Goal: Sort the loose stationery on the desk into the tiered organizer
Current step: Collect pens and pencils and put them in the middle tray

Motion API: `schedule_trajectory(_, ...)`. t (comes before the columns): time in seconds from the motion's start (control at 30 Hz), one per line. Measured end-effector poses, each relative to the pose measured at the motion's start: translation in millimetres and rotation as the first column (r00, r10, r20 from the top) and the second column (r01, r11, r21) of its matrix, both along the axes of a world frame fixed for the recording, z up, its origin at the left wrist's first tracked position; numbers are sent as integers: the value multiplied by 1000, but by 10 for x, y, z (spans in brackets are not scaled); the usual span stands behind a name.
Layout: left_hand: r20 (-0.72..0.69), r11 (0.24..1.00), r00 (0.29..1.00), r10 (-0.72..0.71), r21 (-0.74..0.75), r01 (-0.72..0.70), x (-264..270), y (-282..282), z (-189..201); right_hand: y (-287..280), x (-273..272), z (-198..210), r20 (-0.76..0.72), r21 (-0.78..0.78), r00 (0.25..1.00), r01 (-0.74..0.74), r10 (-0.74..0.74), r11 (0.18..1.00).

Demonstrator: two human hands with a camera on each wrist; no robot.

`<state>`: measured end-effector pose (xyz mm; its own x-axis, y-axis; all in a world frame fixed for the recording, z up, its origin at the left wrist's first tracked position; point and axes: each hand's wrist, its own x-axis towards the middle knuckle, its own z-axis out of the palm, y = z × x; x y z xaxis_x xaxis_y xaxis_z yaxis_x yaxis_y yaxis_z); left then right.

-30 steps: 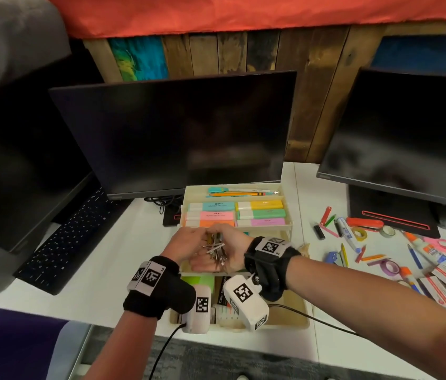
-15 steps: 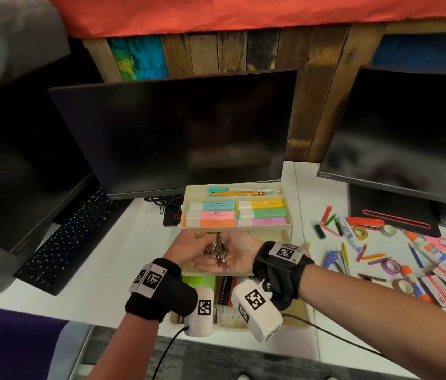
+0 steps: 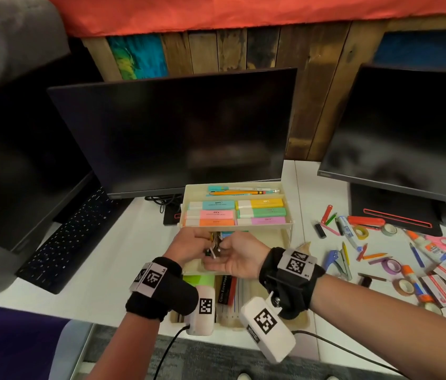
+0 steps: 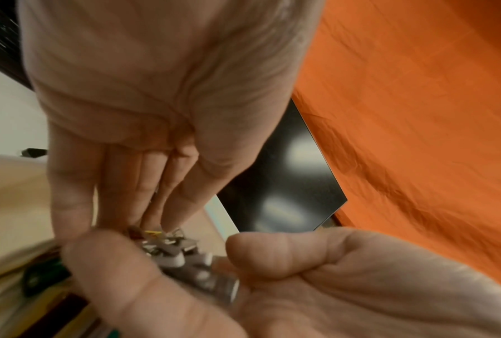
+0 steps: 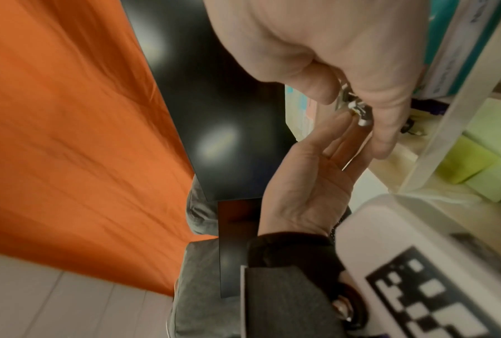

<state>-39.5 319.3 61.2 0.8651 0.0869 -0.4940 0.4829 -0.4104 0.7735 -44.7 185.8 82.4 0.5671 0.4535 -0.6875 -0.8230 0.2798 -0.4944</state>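
A small clump of metal binder clips [image 3: 214, 246] sits between the two hands, directly above the organizer's [image 3: 287, 237] middle tier, so the drop is straight down and a little forward. The right hand [image 3: 237, 259] lies palm-up beneath them, fingers loosely cupped, carrying the pile. The left hand [image 3: 189, 244] comes in from the other side, fingertips pinching at the clips from above. Both hands touch the clump; the left looks the one to lift or sweep them off. More loose stationery [image 3: 397, 250] lies well apart on the desk to the right.
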Motion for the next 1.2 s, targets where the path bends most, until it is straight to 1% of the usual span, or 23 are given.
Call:
schedule_trajectory(0.07, 1, 1000, 1000, -4, -17, 4, -16, -26, 15, 25, -16, -20, 62, -57, 998, -8, 11, 998)
schedule_trajectory(0.17, -2, 998, 999, -35, -51, 35, -59, -38, 43, 60, -52, -51, 158, -174, 983, -65, 93, 983)
schedule_trajectory(0.3, 7, 987, 999, -54, -149, 55, -131, -19, 74, 58, -88, -144, 291, -385, 924, -124, 248, 915)
schedule_trajectory(0.37, 10, 986, 999, -53, -159, 54, -144, -10, 68, 47, -103, -168, 344, -454, 884, -138, 316, 880)
schedule_trajectory(0.53, 16, 992, 999, -40, -123, 41, -131, 2, 26, 5, -116, -173, 423, -564, 813, -110, 400, 819)
schedule_trajectory(0.6, 14, 994, 999, -41, -105, 42, -113, -1, -3, -33, -116, -173, 447, -615, 773, -99, 450, 782)
schedule_trajectory(0.73, 38, 997, 996, -75, 16, 74, -82, -12, -77, -113, -92, -189, 477, -712, 696, -51, 536, 700)
schedule_trajectory(0.77, 43, 996, 996, -79, 50, 77, -79, -13, -94, -132, -79, -198, 486, -754, 656, -20, 577, 657)
schedule_trajectory(0.83, 60, 992, 995, -77, 103, 71, -67, -8, -145, -153, -67, -219, 474, -838, 544, 37, 693, 544)
schedule_trajectory(0.9, 80, 986, 993, -90, 151, 78, -69, -23, -150, -150, -79, -248, 449, -878, 440, 55, 778, 475)
schedule_trajectory(0.93, 92, 980, 991, -101, 182, 83, -78, -30, -147, -142, -87, -266, 421, -898, 393, 54, 818, 436)
schedule_trajectory(1.0, 116, 967, 987, -111, 240, 81, -94, -37, -133, -131, -96, -296, 336, -941, 309, 69, 890, 331)
schedule_trajectory(1.1, 153, 955, 982, -109, 292, 60, -115, -33, -142, -141, -79, -316, 245, -968, 234, 106, 941, 226)
schedule_trajectory(1.2, 177, 954, 980, -88, 298, 32, -131, -29, -137, -151, -38, -327, 186, -979, 178, 119, 966, 167)
